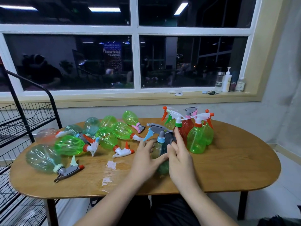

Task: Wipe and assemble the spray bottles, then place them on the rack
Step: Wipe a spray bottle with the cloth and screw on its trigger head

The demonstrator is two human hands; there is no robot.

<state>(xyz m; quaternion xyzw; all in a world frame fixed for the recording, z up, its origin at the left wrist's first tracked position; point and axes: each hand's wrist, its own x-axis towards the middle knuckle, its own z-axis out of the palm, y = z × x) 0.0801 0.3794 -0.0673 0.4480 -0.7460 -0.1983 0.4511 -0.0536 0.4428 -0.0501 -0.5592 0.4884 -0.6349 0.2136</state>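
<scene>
I hold a clear greenish spray bottle with a grey head and a blue trigger, tilted above the table's middle. My left hand grips its body from the left. My right hand pinches a dark grey cloth against the bottle's shoulder, index finger pointing up. The bottle's lower part is hidden behind both hands. Several assembled bottles, green and red, stand upright just behind my right hand. Several more bottles lie on their sides at the left.
The oval wooden table has worn white patches near its front. A black wire rack stands at the table's left end. Small bottles stand on the window sill, far right, below a dark window.
</scene>
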